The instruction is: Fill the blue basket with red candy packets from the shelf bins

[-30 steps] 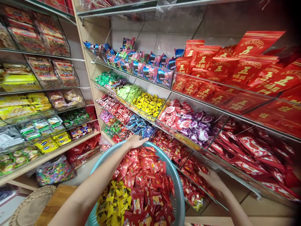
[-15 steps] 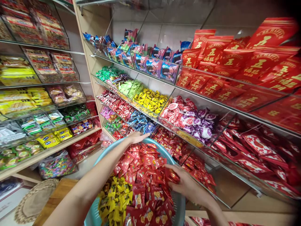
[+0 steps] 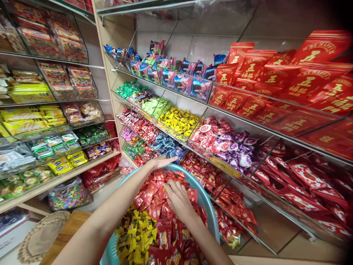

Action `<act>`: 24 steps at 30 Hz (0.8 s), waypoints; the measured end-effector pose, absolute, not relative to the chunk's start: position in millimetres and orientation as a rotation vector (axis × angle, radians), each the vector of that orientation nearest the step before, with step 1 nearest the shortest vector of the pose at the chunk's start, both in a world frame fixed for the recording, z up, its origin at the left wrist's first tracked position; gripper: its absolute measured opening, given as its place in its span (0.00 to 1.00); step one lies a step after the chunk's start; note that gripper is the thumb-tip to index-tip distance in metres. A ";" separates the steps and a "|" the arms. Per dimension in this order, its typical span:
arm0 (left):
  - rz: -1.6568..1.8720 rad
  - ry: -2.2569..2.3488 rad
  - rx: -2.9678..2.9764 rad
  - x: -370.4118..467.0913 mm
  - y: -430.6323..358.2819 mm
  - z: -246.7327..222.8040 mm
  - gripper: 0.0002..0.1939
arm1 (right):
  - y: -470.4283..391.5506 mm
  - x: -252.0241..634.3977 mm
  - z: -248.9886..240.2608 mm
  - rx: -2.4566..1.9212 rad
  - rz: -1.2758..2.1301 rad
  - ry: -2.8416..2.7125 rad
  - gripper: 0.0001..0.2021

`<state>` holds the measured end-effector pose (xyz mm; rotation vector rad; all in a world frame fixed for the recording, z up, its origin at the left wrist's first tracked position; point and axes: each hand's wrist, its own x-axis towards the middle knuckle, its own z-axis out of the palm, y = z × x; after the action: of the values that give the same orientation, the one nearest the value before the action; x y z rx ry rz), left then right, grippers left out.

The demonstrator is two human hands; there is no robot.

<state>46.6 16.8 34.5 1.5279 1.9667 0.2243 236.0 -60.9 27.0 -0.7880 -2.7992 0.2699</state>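
A light-blue plastic basket (image 3: 213, 209) is filled with red candy packets (image 3: 165, 233) and, at its left, small yellow-wrapped candies (image 3: 135, 233). My left hand (image 3: 162, 162) rests over the basket's far rim; its thumb side points right and the fingers beyond the rim are mostly hidden. Palm down on the red packets is my right hand (image 3: 178, 198), its fingers spread and bent into the pile, with no packet visibly held. Past the rim, a shelf bin holds more red candy packets (image 3: 201, 167) of similar look.
Tiered clear shelf bins rise ahead, with yellow candies (image 3: 179, 121), purple and red wrapped candies (image 3: 239, 147) and large red bags (image 3: 275, 81). More packaged snacks (image 3: 66, 81) line the left shelves. A wooden stool (image 3: 64, 235) and a woven mat (image 3: 41, 237) are at lower left.
My right hand has moved left from the basket's right side, where it held a red packet, onto the middle of the pile. My left hand stays at the rim. The view has shifted slightly.
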 end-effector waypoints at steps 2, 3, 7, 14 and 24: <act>0.226 1.974 1.533 46.6 16.5 34.5 0.42 | -60.4 236.0 21.8 -0.808 0.271 -2.753 0.26; 0.228 1.978 1.538 46.5 16.4 34.4 0.41 | -59.7 236.4 19.2 -0.821 0.277 -2.731 0.26; 0.249 1.987 1.554 44.7 16.8 34.4 0.40 | -56.5 237.6 11.6 -0.844 0.301 -2.671 0.24; 0.361 1.611 1.360 39.1 15.6 45.3 0.39 | -49.7 238.3 23.8 -0.762 0.510 -2.598 0.19; 0.308 1.500 1.147 33.7 14.2 47.7 0.44 | -14.7 178.8 34.1 -0.442 0.292 -2.768 0.17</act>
<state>33.7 14.2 47.7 1.1475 1.4995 0.3082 178.8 -14.7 34.1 -0.4422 -2.7679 0.2921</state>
